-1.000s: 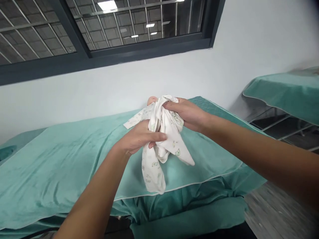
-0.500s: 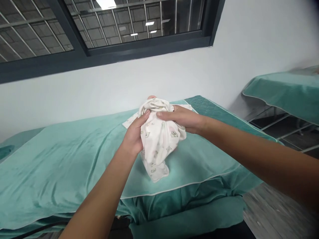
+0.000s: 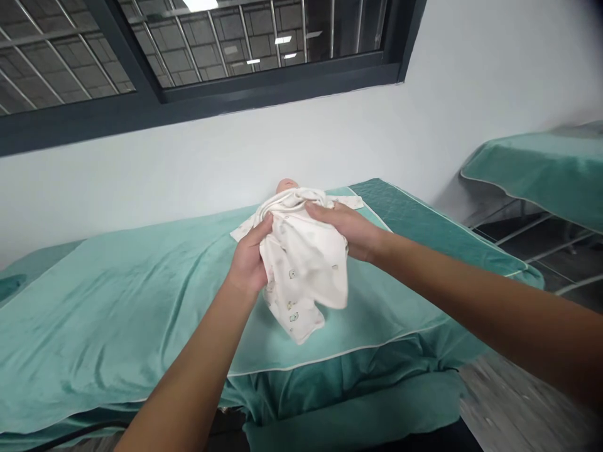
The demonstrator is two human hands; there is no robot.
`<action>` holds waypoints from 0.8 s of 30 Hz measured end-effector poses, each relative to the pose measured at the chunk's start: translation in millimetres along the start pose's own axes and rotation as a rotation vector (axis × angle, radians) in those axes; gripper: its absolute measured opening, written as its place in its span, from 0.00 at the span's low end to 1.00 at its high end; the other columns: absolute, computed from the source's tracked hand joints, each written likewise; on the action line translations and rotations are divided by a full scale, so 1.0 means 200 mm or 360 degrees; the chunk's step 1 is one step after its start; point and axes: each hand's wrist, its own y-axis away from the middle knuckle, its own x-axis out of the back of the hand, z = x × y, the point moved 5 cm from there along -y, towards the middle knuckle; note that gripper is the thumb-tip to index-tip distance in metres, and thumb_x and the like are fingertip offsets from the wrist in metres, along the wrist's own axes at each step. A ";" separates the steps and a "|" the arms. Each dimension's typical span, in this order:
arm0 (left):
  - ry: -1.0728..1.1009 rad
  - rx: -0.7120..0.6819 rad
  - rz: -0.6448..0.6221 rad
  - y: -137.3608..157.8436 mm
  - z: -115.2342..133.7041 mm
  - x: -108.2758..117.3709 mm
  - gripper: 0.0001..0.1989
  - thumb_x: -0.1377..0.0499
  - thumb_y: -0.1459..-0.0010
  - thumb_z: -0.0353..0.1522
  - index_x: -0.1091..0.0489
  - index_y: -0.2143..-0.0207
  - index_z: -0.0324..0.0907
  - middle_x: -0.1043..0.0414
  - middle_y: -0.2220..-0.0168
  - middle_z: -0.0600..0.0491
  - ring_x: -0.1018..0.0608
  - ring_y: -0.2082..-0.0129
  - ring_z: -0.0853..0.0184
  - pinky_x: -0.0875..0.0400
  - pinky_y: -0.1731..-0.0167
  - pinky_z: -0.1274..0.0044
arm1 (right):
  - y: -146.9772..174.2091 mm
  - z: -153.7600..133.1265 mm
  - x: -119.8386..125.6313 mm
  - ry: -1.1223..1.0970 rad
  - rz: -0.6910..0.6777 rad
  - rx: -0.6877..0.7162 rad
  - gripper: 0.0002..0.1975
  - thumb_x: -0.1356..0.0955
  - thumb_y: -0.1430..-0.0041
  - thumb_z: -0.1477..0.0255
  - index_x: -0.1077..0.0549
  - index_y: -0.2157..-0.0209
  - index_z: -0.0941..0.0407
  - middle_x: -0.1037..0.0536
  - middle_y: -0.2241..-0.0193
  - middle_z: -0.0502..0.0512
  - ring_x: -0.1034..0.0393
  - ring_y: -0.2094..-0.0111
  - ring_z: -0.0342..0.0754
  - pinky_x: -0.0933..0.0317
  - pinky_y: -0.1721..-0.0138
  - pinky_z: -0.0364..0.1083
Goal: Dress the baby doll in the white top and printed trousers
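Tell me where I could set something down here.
Crowded: the middle, where the left hand and right hand hold the printed garment. Free: the teal cover left of the left hand, toward the wall; a smaller patch between right forearm and white hem.

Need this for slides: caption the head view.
Both hands hold white printed clothing over a green cloth.

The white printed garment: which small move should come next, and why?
Probably the left hand and right hand should ease slightly apart: both hold the white printed garment, and cloth bunches in folds near the thumbs.
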 end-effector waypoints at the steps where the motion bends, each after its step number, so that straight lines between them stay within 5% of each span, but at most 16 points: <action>1: 0.0006 0.0016 0.0024 0.00 -0.01 0.00 0.29 0.41 0.43 0.47 0.31 0.45 0.38 0.22 0.54 0.42 0.22 0.50 0.49 0.28 0.49 0.61 | 0.00 0.03 0.01 -0.0036 0.0004 -0.0016 0.26 0.29 0.47 0.51 0.27 0.55 0.56 0.20 0.70 0.55 0.24 0.64 0.52 0.29 0.62 0.49; 8: 0.0064 0.0099 0.0030 -0.02 -0.07 -0.01 0.27 0.40 0.42 0.41 0.34 0.42 0.39 0.22 0.53 0.43 0.20 0.52 0.54 0.29 0.47 0.64 | 0.00 0.04 0.11 -0.0142 -0.0123 -0.0133 0.20 0.27 0.46 0.59 0.24 0.56 0.58 0.18 0.65 0.57 0.23 0.64 0.51 0.28 0.63 0.47; 15: -0.0041 0.0303 0.0144 -0.08 -0.19 0.06 0.26 0.36 0.45 0.37 0.31 0.46 0.36 0.20 0.58 0.41 0.18 0.60 0.55 0.25 0.56 0.65 | 0.09 0.12 0.23 0.0149 -0.0319 -0.0502 0.23 0.24 0.50 0.65 0.24 0.52 0.57 0.19 0.56 0.58 0.24 0.56 0.51 0.30 0.56 0.46; 20: -0.0585 0.0439 0.0426 -0.10 -0.37 0.15 0.16 0.37 0.48 0.33 0.26 0.57 0.36 0.20 0.65 0.45 0.19 0.65 0.58 0.25 0.65 0.70 | 0.22 0.42 0.30 0.0600 -0.0122 -0.0745 0.24 0.24 0.54 0.61 0.22 0.55 0.57 0.19 0.55 0.58 0.26 0.52 0.59 0.33 0.52 0.52; 24: -0.1271 0.0382 0.0353 -0.14 -0.43 0.14 0.12 0.41 0.44 0.36 0.25 0.61 0.39 0.20 0.60 0.45 0.21 0.58 0.56 0.28 0.61 0.70 | 0.30 0.63 0.34 0.0624 0.0106 -0.0872 0.25 0.26 0.51 0.55 0.22 0.58 0.60 0.19 0.57 0.62 0.26 0.53 0.62 0.34 0.52 0.54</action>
